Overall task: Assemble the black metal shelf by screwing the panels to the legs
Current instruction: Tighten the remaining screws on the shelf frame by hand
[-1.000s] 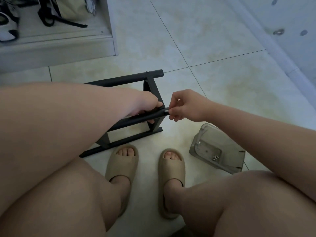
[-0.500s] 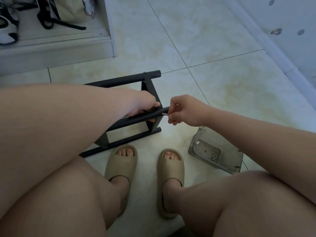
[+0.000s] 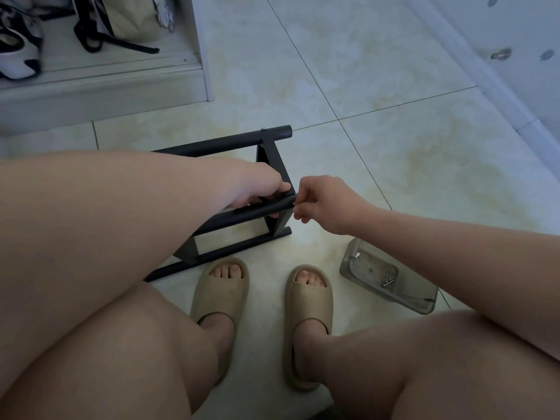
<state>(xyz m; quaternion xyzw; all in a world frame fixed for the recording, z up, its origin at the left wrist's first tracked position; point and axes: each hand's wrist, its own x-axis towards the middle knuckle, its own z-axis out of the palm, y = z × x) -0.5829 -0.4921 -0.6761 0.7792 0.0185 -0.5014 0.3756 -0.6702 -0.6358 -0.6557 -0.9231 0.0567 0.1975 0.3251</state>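
Observation:
The black metal shelf (image 3: 266, 153) lies on its side on the tiled floor in front of my feet, with round black legs and flat panels between them. My left hand (image 3: 257, 189) grips the raised leg (image 3: 242, 215) near its right end, fingers curled round it. My right hand (image 3: 324, 204) is at that leg's end and pinches a small thin metal piece against the tip; the piece is mostly hidden by my fingers. My left forearm covers the shelf's left part.
A clear grey plastic tray (image 3: 357, 268) with a few small screws (image 3: 387, 281) lies on the floor at the right, under my right forearm. My feet in beige slippers (image 3: 218, 292) sit just below the shelf. A low cabinet with shoes (image 3: 18, 56) stands at the back left.
My right hand drew slightly away from the leg's end, showing a thin metal piece, then came back against the tip. My left hand kept its grip on the leg.

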